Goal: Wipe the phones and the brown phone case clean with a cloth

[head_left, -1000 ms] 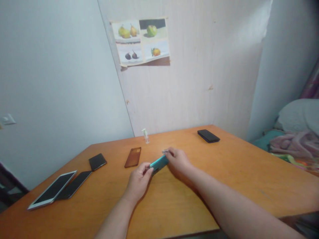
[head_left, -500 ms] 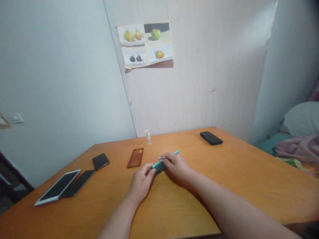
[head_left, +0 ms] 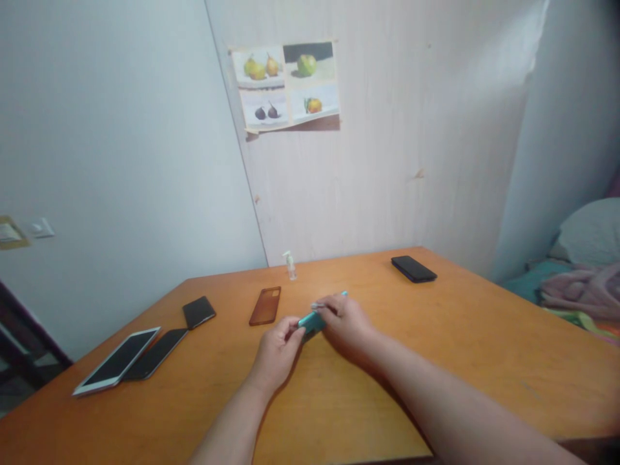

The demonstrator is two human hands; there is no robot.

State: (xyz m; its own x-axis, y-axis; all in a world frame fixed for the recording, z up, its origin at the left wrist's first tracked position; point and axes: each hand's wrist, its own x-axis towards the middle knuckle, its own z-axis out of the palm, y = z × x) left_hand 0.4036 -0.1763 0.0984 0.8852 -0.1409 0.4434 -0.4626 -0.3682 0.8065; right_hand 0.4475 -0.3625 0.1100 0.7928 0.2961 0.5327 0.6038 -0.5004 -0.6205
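Note:
A teal phone [head_left: 312,325] is held on its side, tilted, just above the middle of the table. My left hand [head_left: 278,345] pinches its near left end between thumb and fingers. Over the upper long edge lies my right hand [head_left: 343,318], its fingers closed on a small whitish cloth [head_left: 317,306] pressed to that edge. Much of the cloth and the phone's far part are hidden by the right fingers. Beyond my left hand a brown phone case [head_left: 266,306] lies flat on the table.
On the wooden table [head_left: 475,361], a small clear pump bottle [head_left: 290,266] stands near the back edge. A black phone-like item [head_left: 413,268] lies at the back right. At left are a white tablet [head_left: 119,361], a dark phone [head_left: 157,354] and a black flat item [head_left: 199,312].
The scene has shifted slightly to the right in view. Both hands keep their grip on the phone and cloth, with only a very small movement of the right fingers along the edge.

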